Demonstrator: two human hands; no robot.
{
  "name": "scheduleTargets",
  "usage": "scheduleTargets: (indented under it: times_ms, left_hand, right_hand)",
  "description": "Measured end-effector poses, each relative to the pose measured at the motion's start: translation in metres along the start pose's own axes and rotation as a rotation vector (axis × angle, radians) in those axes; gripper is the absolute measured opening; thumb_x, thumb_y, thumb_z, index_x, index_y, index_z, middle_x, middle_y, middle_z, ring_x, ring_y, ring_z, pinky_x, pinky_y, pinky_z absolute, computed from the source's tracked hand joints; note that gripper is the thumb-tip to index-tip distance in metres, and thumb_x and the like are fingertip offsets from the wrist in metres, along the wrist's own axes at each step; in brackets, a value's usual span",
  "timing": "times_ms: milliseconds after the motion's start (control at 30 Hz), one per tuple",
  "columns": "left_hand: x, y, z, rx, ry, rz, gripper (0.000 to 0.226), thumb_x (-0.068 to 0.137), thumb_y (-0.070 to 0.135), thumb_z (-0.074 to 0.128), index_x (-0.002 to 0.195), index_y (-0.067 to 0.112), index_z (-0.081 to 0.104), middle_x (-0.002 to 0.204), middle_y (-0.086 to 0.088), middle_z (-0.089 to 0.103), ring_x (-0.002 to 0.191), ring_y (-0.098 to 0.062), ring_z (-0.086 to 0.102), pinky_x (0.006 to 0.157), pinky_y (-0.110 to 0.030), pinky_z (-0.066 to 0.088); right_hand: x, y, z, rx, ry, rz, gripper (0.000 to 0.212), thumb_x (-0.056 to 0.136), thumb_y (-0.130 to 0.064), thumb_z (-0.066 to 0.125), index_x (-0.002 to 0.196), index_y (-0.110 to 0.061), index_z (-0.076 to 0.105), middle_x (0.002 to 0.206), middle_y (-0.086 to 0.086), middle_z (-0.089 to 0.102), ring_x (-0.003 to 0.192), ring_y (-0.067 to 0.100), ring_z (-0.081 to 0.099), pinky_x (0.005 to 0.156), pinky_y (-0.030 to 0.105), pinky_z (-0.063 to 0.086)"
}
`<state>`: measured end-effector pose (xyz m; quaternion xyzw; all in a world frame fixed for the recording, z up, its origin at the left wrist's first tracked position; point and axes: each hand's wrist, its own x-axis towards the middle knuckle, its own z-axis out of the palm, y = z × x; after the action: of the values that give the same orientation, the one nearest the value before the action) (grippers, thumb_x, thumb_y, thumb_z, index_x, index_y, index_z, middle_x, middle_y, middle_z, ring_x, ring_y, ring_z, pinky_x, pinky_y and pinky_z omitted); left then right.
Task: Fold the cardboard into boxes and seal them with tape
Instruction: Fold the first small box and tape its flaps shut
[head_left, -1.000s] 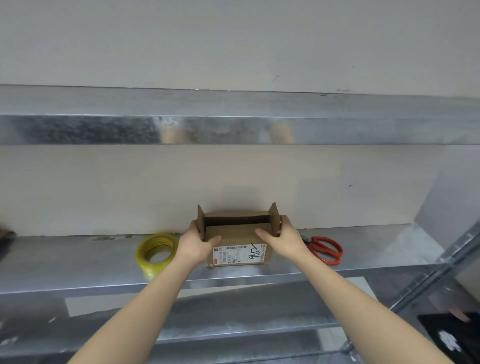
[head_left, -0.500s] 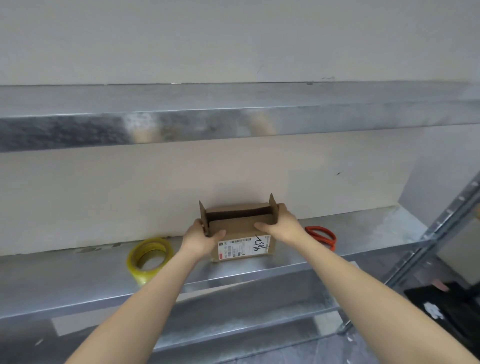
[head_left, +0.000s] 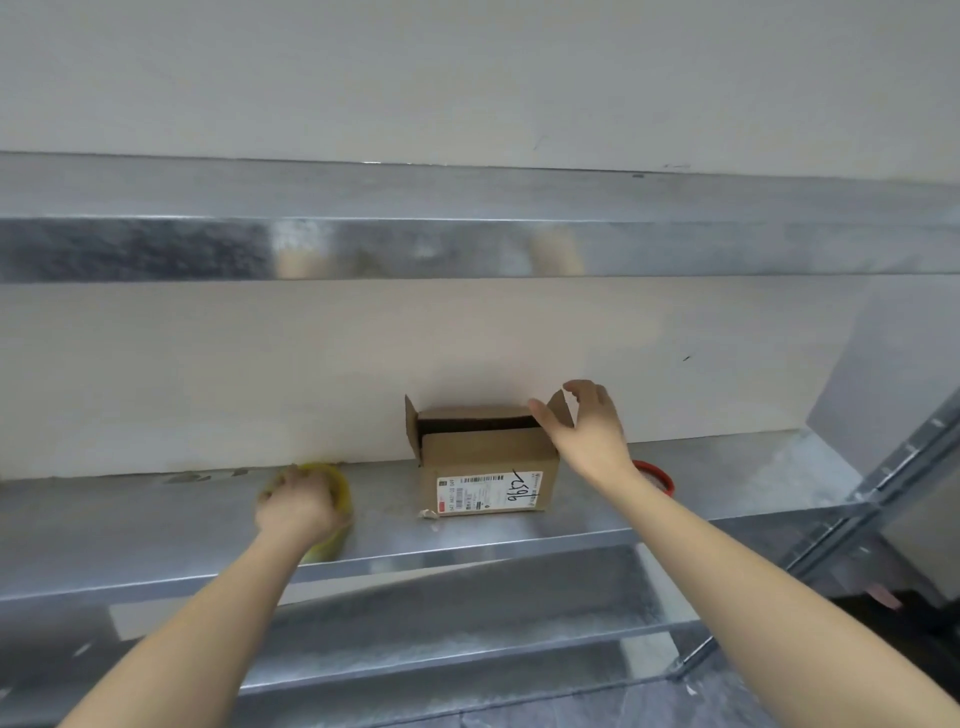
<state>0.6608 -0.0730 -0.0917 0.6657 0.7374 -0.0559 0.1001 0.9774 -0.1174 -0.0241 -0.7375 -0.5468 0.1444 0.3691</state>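
Observation:
A small brown cardboard box (head_left: 485, 462) with a white shipping label stands on the metal shelf (head_left: 156, 525), against the wall. Its top is half folded: both end flaps stick up and a dark gap shows between the long flaps. My right hand (head_left: 587, 431) is at the box's right end flap, thumb on the inner side and fingers spread over it. My left hand (head_left: 298, 506) lies on the yellow tape roll (head_left: 337, 519) to the left of the box; the hand is blurred and covers most of the roll.
Red-handled scissors (head_left: 657, 478) lie on the shelf right of the box, partly behind my right wrist. A second metal shelf (head_left: 467, 249) runs overhead. A lower shelf (head_left: 467, 613) and the rack's upright post (head_left: 883, 483) are at the right.
My left hand has left the box's left end and gone left onto the tape roll. My right hand has lifted from the box's side up to its right flap.

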Motion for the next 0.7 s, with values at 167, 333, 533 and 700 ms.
scheduleTargets:
  times_ms: [167,333,533,700]
  left_hand:
    - [0.0,-0.002,0.012,0.092,-0.03,0.13,0.025,0.089,0.037,0.048,0.107,0.023,0.059,0.114,0.0,0.064,0.106,-0.019,0.06,0.082,-0.024,0.043]
    - [0.004,0.0,-0.045,0.103,-0.115,0.355,0.023,0.08,0.039,0.057,0.076,0.017,0.054,0.086,-0.002,0.061,0.083,-0.023,0.06,0.065,-0.024,0.042]
    - [-0.048,0.054,-0.108,0.001,-0.302,0.718,0.037,0.077,0.038,0.076,0.068,0.018,0.046,0.063,0.003,0.037,0.06,-0.016,0.033,0.053,-0.028,0.026]
    - [-0.08,0.11,-0.122,-0.275,-0.37,0.926,0.045,0.076,0.036,0.08,0.068,0.006,0.047,0.061,0.002,0.035,0.058,-0.012,0.028,0.052,-0.024,0.024]
  right_hand:
    - [-0.008,-0.014,0.011,-0.087,-0.043,-0.132,0.062,0.087,-0.051,0.064,0.134,-0.013,0.048,0.128,0.004,0.053,0.117,0.021,0.051,0.1,0.039,0.041]
    - [-0.009,-0.01,0.007,-0.1,0.177,-0.068,0.051,0.088,-0.046,0.064,0.128,-0.015,0.055,0.121,0.002,0.063,0.116,0.024,0.055,0.099,0.037,0.033]
    - [-0.006,0.006,-0.018,-0.057,0.14,0.056,0.045,0.092,-0.041,0.059,0.13,-0.018,0.052,0.125,0.008,0.06,0.119,0.027,0.053,0.096,0.041,0.039]
    - [-0.003,0.035,-0.042,-0.119,0.105,0.075,0.039,0.093,-0.031,0.059,0.13,-0.02,0.051,0.125,0.009,0.061,0.118,0.028,0.054,0.093,0.04,0.041]
